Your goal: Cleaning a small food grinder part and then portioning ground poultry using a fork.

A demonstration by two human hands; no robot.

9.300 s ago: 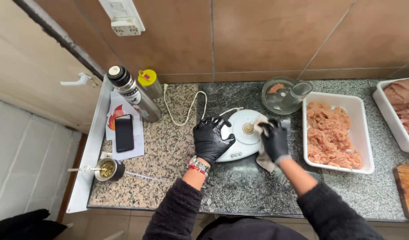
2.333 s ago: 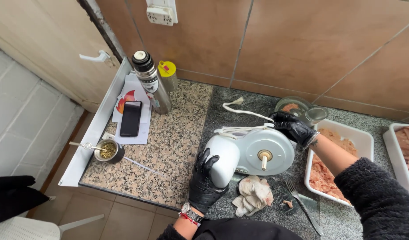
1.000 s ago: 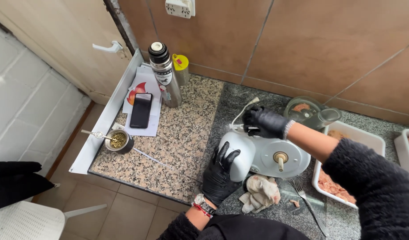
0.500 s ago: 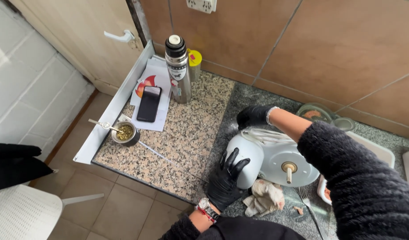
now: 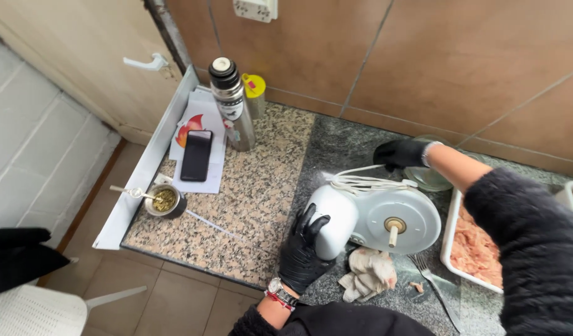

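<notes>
We brace the white appliance base [image 5: 373,218] on the tabletop [image 5: 261,186] with our left hand [image 5: 302,252] spread flat against its rounded end; our right hand [image 5: 401,154] closes on the cord [image 5: 361,182], seemingly mid-winding; the next loop calls for keeping it taut.

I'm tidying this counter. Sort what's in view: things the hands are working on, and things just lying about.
In hand: white appliance base, steadied by the left hand; its white cord, held by the right hand.

Lying about: steel flask, black phone, cup with metal straw, crumpled cloth, fork, tray of minced meat.
</notes>
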